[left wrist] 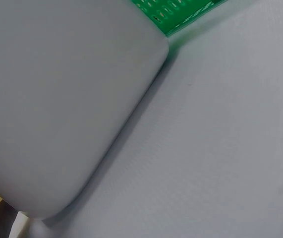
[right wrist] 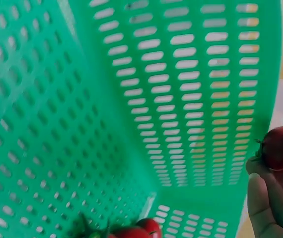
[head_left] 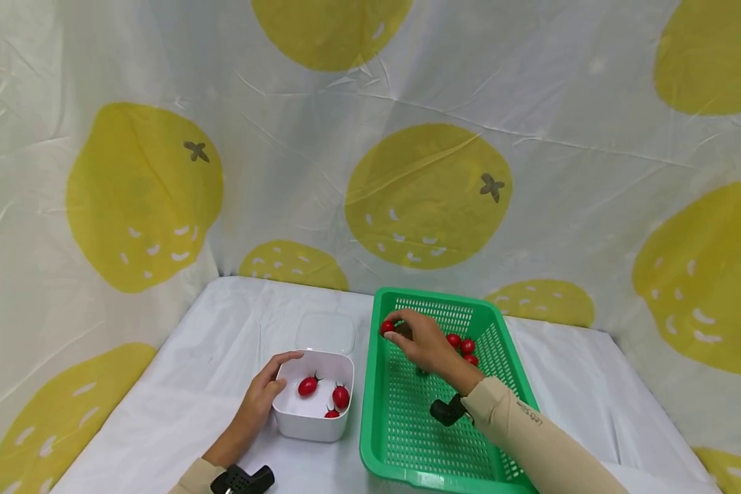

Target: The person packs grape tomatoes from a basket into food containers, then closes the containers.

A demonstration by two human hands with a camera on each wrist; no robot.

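Observation:
Between thumb and fingers, my right hand (head_left: 429, 346) pinches a red cherry tomato (head_left: 387, 328) above the left side of a green perforated basket (head_left: 373, 432). The right wrist view shows this tomato (right wrist: 278, 151) with its green stem end. Several more cherry tomatoes (head_left: 468, 346) lie in the basket, partly behind my right hand. My left hand (head_left: 261, 394) grips the left side of a square white box (head_left: 311, 429), fingers along the rim. Inside the box are 3 cherry tomatoes (head_left: 307, 387). The box's outer wall (left wrist: 72, 99) fills much of the left wrist view.
A translucent flat lid (head_left: 325, 332) lies behind the white box. The basket stands close to the box's right side. White cloth (head_left: 222, 357) covers the table, and a lemon-patterned curtain (head_left: 284, 171) hangs behind it.

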